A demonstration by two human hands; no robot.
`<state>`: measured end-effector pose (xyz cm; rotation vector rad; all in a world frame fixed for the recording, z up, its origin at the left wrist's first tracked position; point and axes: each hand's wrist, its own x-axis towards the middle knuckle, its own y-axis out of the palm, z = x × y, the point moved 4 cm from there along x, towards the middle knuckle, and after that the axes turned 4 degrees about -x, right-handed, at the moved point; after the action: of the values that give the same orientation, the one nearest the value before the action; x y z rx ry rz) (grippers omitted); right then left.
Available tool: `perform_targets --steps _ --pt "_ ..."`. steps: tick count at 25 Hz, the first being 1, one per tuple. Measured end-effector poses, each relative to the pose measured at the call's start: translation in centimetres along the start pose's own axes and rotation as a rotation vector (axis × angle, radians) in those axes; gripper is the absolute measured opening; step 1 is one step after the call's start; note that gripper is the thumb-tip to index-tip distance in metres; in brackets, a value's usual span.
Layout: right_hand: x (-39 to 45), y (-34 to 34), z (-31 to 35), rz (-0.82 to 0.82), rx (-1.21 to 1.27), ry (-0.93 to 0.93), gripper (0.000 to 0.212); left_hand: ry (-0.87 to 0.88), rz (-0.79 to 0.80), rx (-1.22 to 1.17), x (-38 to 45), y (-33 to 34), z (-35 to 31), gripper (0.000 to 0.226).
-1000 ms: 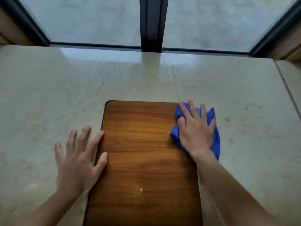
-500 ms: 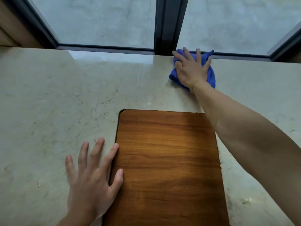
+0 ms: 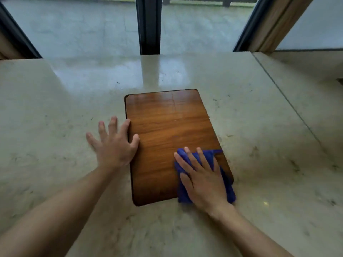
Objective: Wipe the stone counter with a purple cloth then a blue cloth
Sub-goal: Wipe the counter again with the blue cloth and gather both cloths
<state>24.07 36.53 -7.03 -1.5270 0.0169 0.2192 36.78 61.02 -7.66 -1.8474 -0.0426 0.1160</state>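
A bunched blue cloth (image 3: 228, 190) lies across the near right corner of a brown wooden panel (image 3: 167, 127) set into the pale stone counter (image 3: 55, 117). My right hand (image 3: 202, 180) presses flat on the cloth with fingers spread, covering most of it. My left hand (image 3: 115, 145) rests flat on the stone at the panel's left edge, fingers apart, thumb on the wood, holding nothing. No purple cloth is in view.
Large windows with a dark frame post (image 3: 149, 25) run along the counter's far edge. A seam (image 3: 289, 102) splits the stone on the right. A wooden wall trim (image 3: 274, 23) stands at the back right corner.
My right hand has swept the blue cloth from the far edge by the window post back to the panel's near right corner. My left hand stayed by the panel's left edge.
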Motion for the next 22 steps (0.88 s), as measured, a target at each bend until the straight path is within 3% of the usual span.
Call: perform_targets --steps 5,9,14,22 --pt "-15.6 1.3 2.9 -0.020 -0.009 0.128 0.053 0.138 0.054 0.011 -0.6 -1.2 1.3 0.060" --pt "-16.6 2.6 8.9 -0.027 -0.085 -0.046 0.053 0.210 -0.011 -0.029 0.9 -3.3 4.9 0.053" --pt "-1.9 -0.2 9.9 -0.100 0.069 0.147 0.056 0.161 0.033 0.044 2.9 -3.3 12.2 0.065" --pt "29.5 -4.5 3.4 -0.078 0.114 0.286 0.054 0.157 0.075 0.092 2.4 -3.2 12.3 0.066"
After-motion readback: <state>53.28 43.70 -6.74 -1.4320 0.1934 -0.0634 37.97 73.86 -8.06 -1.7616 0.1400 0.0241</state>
